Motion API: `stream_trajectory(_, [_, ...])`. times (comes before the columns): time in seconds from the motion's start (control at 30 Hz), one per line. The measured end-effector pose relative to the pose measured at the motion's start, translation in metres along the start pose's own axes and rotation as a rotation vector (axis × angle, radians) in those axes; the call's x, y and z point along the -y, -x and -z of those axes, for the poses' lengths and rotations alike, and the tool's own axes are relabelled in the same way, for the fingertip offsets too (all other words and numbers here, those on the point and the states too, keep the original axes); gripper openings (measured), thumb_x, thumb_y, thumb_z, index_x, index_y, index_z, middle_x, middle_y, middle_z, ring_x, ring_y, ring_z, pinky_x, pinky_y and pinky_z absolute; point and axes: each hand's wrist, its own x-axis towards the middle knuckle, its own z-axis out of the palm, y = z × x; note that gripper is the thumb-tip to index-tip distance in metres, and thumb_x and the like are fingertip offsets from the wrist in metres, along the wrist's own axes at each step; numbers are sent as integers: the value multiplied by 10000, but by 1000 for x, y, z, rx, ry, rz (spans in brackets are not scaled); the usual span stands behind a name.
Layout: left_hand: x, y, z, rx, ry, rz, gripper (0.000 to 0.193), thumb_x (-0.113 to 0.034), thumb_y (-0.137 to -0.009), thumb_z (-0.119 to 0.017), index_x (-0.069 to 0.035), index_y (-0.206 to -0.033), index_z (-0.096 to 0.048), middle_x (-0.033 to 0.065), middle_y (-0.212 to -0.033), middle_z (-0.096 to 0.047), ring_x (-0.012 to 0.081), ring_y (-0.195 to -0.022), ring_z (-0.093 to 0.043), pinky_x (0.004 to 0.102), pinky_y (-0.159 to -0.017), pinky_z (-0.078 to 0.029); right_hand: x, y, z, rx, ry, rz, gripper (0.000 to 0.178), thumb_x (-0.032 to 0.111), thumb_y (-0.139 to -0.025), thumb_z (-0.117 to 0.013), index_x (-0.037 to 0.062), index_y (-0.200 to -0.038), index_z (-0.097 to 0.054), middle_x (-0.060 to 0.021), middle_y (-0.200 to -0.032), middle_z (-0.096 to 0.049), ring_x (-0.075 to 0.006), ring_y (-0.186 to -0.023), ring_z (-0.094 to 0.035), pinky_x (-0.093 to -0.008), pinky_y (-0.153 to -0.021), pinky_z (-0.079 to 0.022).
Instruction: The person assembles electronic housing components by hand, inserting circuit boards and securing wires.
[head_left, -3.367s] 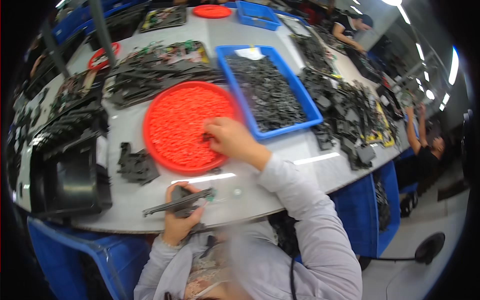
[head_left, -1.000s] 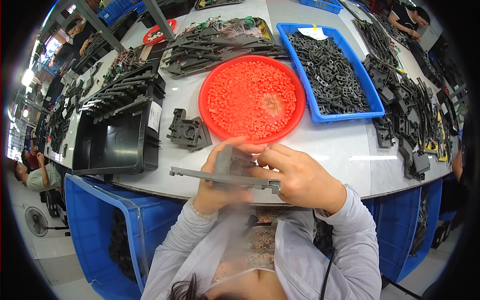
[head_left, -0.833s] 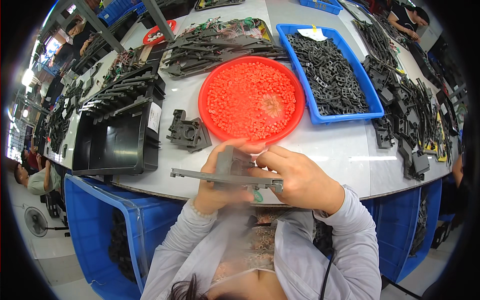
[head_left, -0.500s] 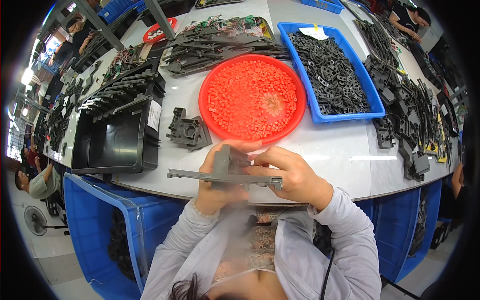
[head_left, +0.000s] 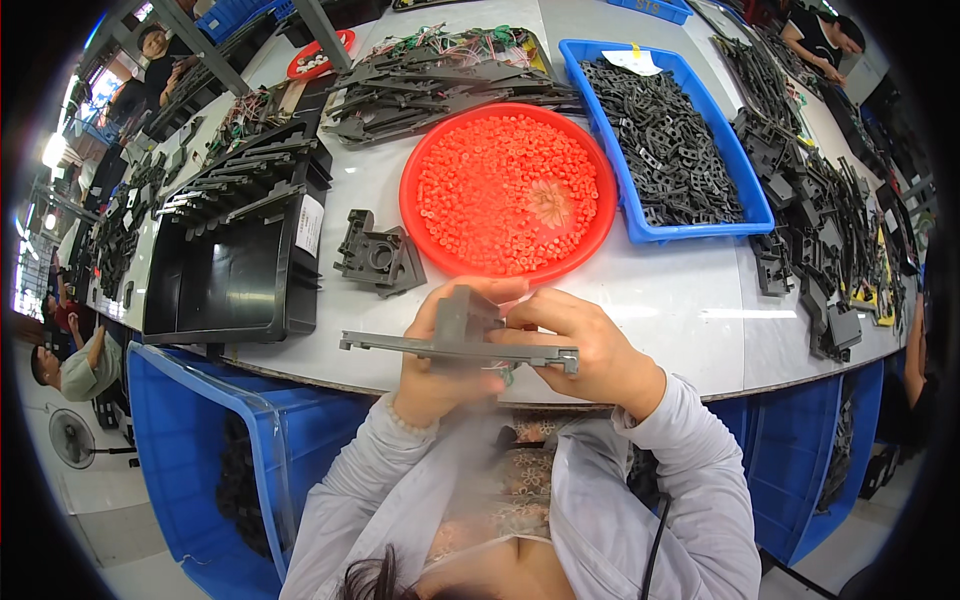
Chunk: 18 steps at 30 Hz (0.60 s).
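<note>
Both hands are at the table's near edge, around a dark grey plastic part with a long flat bar and a raised block. My left hand is wrapped round the block from the left, fingers behind it and thumb below. Bent fingers of my right hand grip the part's right side; whether they also pinch something small is hidden. A bit of green shows under the bar. Just beyond lies a round red tray of small red plastic pieces. A similar grey block-shaped part rests on the table left of it.
A black bin with long grey parts across it stands at left. Right of the red tray is a blue tray of small black parts. Long dark parts with wires lie behind. More black parts pile at far right. Blue crates stand below the table edge.
The grey part has shifted slightly to the right with both hands still on it. A bit of green now shows under the bar. The surroundings sit almost the same.
</note>
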Motion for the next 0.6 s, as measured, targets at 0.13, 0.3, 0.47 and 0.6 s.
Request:
stream_trajectory(0.13, [6,1,3,-48,72,-76,797,-213,-627,-819,-19,-1260,-375,198,-1241,-487,293,-1157,-488,408,-984,-406,-2,2,-1,-46,-34,1,235,82,-699,-599,55,-928,-641,-56,-921,-575,-218,-871,-571,-335,-747,-481])
stream_trajectory(0.3, [4,1,-3,-154,208,-21,866,-319,-628,-824,-35,-1287,-338,214,-1239,-482,336,-1192,-460,447,-999,-389,-1,-1,1,-53,-24,8,246,90,-693,-617,64,-937,-640,-54,-965,-593,-213,-900,-584,-330,-766,-484])
stream_trajectory(0.47, [-5,-6,2,-86,195,-48,869,-344,-640,-816,-59,-1301,-331,222,-1232,-486,348,-1181,-469,460,-995,-393,6,0,2,-127,-242,-253,244,92,-773,-601,40,-1010,-621,-76,-1004,-607,-249,-901,-589,-348,-794,-476])
stream_trajectory(0.6, [-12,-13,4,-21,186,-52,883,-356,-636,-818,-60,-1307,-328,237,-1221,-492,370,-1151,-493,464,-962,-421,-23,17,-11,-198,-756,-381,290,63,-825,-517,0,-1101,-581,-112,-1105,-596,-211,-1049,-554,-341,-897,-416])
